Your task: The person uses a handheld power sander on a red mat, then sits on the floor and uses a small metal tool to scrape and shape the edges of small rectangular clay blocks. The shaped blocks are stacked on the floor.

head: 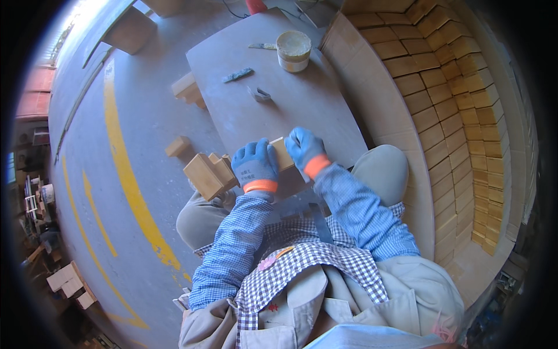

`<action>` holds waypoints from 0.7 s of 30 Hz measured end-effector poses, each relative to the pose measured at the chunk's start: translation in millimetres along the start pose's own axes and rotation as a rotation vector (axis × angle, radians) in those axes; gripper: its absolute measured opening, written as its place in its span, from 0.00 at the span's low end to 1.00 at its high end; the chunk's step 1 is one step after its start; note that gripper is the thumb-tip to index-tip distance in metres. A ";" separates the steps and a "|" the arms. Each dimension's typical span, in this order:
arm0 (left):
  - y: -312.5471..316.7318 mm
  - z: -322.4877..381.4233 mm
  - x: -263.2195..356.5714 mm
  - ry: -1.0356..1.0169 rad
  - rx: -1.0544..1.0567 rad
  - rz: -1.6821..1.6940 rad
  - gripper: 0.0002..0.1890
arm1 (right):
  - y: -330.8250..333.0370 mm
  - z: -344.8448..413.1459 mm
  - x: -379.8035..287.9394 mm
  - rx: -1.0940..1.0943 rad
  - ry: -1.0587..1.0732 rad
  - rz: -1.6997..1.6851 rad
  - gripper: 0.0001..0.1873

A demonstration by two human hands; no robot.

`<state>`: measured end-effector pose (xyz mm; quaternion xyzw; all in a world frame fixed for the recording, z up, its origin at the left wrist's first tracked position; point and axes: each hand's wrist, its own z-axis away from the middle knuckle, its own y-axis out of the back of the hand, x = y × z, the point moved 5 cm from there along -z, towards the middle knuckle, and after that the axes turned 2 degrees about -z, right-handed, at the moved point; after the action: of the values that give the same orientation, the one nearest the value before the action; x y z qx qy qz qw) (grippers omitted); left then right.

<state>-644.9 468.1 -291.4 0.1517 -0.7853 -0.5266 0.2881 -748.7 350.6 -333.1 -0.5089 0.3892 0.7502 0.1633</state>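
Before me, a wooden block (pixel 282 154) lies at the near edge of the low work board. My left hand (pixel 256 162), in a blue coated glove with an orange cuff, lies over its left part and grips it. At its right end is my right hand (pixel 306 147), gloved alike, with its fingers curled in. Whether something is pinched in those fingers is hidden. Just left of my left hand several wooden blocks (pixel 209 172) are bunched together, partly over my knee.
On the work board (pixel 305 104) are a tub (pixel 294 51) with a crusted top, a knife-like tool (pixel 262 46), a stained strip (pixel 237 75) and a small grey bent piece (pixel 260 94). A large carton (pixel 383 104) with stacked wooden blocks (pixel 436 118) stands right. Another block (pixel 178 146) lies left.
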 end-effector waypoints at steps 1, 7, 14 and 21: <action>0.1 -0.3 -0.3 0.005 -0.009 -0.012 0.11 | -3.8 -10.5 5.7 -0.047 -0.079 -0.009 0.13; -0.1 -0.1 0.0 0.034 0.006 -0.033 0.12 | -13.7 3.6 47.9 -0.275 -0.247 -0.110 0.12; -2.0 -0.1 -0.2 -0.007 -0.001 -0.048 0.13 | -15.9 -20.1 38.5 -0.150 -0.084 -0.313 0.14; -4.4 -0.8 -0.2 0.005 -0.016 -0.048 0.13 | -13.0 5.5 50.2 -0.186 -0.177 -0.302 0.13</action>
<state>-644.5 465.9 -295.2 0.1698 -0.7764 -0.5393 0.2785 -765.3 355.6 -382.2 -0.5063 0.2214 0.7920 0.2598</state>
